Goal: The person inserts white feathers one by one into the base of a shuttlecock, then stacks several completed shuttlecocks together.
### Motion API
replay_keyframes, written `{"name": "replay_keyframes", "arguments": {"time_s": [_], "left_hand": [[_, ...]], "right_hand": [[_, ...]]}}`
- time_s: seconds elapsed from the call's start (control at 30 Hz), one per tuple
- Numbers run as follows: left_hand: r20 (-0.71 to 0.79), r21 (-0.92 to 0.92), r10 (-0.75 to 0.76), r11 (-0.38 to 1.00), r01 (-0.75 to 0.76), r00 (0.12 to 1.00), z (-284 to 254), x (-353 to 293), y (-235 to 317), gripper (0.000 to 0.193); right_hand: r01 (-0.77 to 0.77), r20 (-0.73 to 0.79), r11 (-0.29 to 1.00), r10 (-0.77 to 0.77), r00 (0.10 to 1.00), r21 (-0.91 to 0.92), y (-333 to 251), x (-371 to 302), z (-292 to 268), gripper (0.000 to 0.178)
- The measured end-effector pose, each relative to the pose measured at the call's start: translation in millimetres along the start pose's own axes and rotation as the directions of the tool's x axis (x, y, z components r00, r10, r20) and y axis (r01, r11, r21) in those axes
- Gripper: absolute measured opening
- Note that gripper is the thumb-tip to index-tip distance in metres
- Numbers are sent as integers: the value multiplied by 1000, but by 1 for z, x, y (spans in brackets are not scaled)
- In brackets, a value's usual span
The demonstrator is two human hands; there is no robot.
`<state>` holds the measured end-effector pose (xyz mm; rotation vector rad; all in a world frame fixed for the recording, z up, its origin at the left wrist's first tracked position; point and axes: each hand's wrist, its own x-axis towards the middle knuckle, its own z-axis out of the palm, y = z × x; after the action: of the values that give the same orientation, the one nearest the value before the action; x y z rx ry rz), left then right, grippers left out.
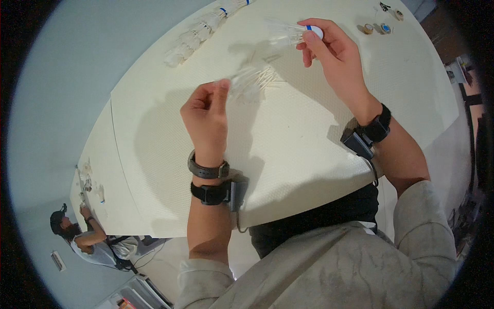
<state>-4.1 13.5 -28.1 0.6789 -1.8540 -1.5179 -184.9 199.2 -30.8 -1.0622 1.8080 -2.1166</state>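
Note:
My right hand holds a white shuttlecock by its rounded base, between thumb and fingers. A blue band circles the base, and the feather skirt points left over the table. Lower and to the left, my left hand is closed in a pinch. Its fingertips are beside a loose pile of white feathers with pale quills; whatever they pinch blends into the white and cannot be made out. Beyond the hands, at the far left, a nested row of shuttlecocks lies on the table, with blue bands showing.
Small tape rolls and a little black item lie at the far right of the white table. At the far left another person sits by a table with small items on it. A cable hangs from each of my wrist devices.

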Motion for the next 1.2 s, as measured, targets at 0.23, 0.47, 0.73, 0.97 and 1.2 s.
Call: {"name": "replay_keyframes", "arguments": {"time_s": [0.23,0.47,0.73,0.97,1.2], "left_hand": [[99,422,198,879,-222,975,10,-1,-8,21],[105,462,293,832,-308,950,8,-2,1,24],[110,-158,-122,978,138,986,22,-17,23,47],[249,-183,-86,974,134,965,15,-17,17,35],[210,-167,-109,975,146,971,18,-18,20,28]], "right_hand": [[-67,127,998,64,990,19,2,-7,7,24],[-51,178,997,59,982,-52,-6,-16,15,22],[184,308,949,-100,946,-257,-8,-20,15,32],[224,292,947,-152,944,-230,-13,-19,21,30],[239,327,933,-146,934,-268,-14,-17,21,30]]}}
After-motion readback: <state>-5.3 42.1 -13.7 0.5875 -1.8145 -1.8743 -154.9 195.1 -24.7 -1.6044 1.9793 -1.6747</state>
